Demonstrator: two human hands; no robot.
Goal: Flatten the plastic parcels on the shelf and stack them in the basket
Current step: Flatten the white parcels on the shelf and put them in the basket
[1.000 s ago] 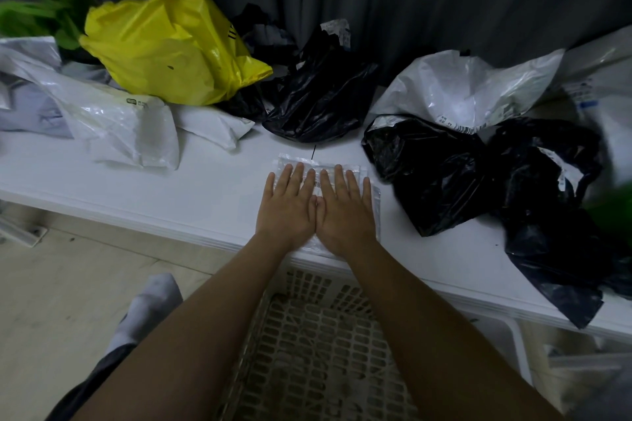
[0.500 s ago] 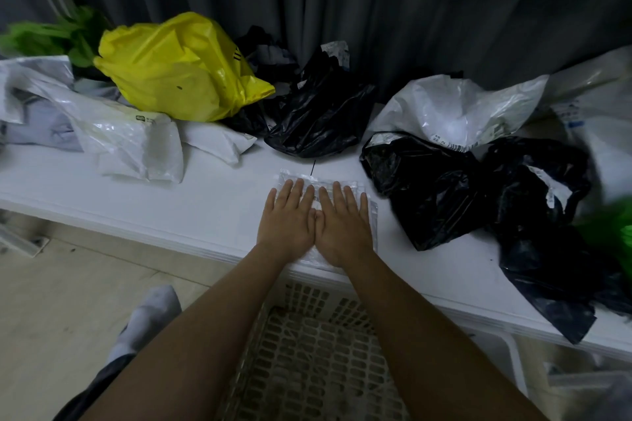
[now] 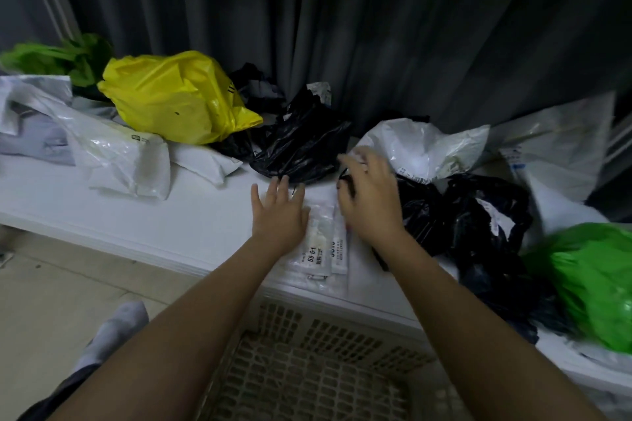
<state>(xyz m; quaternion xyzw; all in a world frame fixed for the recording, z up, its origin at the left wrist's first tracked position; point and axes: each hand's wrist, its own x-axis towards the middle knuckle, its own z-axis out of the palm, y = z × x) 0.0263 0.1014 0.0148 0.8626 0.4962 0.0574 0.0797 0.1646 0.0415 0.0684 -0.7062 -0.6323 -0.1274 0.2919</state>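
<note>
Clear flattened parcel (image 3: 321,243) at the white shelf's (image 3: 102,212) front edge, above the basket (image 3: 307,369), left hand (image 3: 280,212) spread flat on it, right hand (image 3: 371,198) blurred, grip unclear, bare shelf leftward, black bags (image 3: 478,222) crowding right.

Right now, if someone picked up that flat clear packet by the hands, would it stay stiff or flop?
Probably flop: the clear packet looks like thin film lying flat on the shelf. Likely light, since it shows no bulk. Its glossy surface suggests it may slide easily.
</note>
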